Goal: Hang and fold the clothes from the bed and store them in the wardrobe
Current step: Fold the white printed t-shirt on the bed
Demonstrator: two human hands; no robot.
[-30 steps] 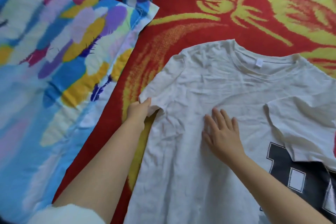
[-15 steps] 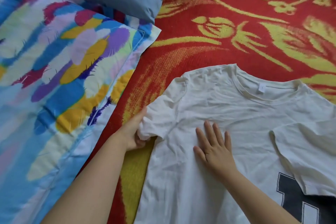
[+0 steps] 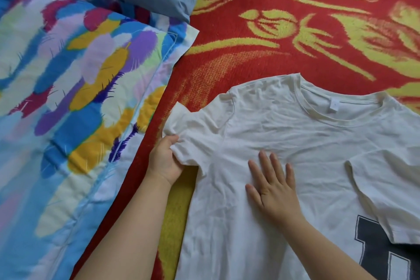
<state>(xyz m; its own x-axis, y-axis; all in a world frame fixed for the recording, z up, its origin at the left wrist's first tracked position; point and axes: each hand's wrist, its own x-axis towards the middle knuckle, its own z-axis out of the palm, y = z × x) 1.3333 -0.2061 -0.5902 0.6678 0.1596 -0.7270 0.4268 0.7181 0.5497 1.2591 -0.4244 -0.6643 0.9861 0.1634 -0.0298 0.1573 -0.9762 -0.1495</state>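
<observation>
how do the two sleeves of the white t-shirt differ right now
The left sleeve sticks out sideways past the T-shirt body; the right sleeve is folded inward and lies flat on the shirt. The left hand grips the left sleeve, bunching it; no hand touches the right sleeve. The right hand presses the shirt body. Both are short and off-white.

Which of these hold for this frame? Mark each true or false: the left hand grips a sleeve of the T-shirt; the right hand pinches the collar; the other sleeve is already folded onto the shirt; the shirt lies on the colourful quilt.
1. The left hand grips a sleeve of the T-shirt. True.
2. The right hand pinches the collar. False: it lies flat on the chest, below the collar.
3. The other sleeve is folded onto the shirt. True.
4. The shirt lies on the colourful quilt. False: it lies on the red and yellow blanket, beside the quilt.
</observation>
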